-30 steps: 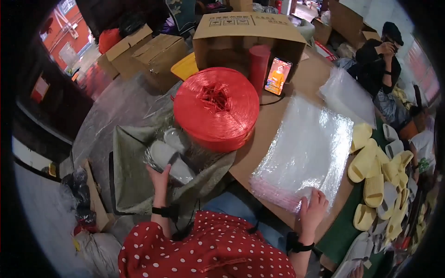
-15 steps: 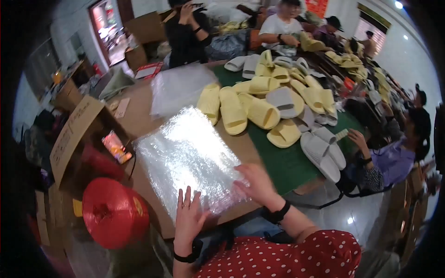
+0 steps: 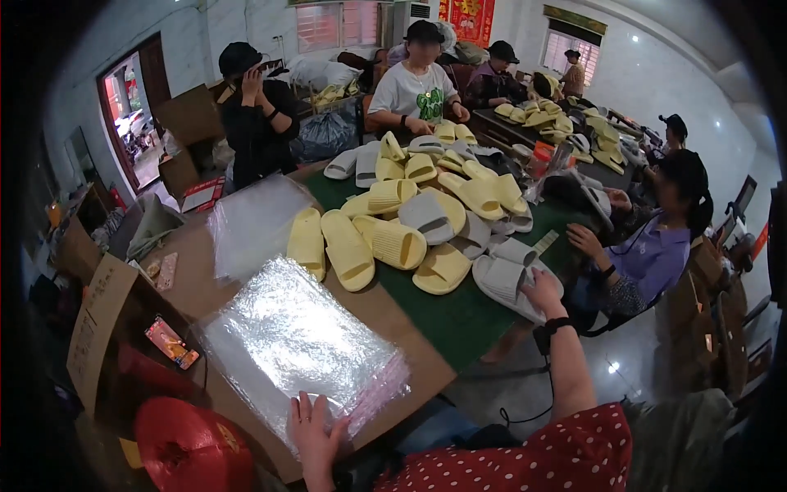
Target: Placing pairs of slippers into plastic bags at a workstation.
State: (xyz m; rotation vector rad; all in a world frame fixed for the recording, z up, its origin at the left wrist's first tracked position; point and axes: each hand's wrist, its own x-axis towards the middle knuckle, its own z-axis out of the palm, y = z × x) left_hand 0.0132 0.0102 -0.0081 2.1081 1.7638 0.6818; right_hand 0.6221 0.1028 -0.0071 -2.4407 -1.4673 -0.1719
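Clear bag stack (image 3: 299,340), perhaps boxes (image 3: 98,320) left

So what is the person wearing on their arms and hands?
Red short sleeves with small white dots, forearms bare. The right hand has a black band with a thin dark cord at the wrist; the left hand wears a ring. No gloves.

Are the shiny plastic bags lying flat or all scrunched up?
Flat. The stack of clear plastic bags lies spread out on the brown table, edges lined up, with the left hand pressing its near edge.
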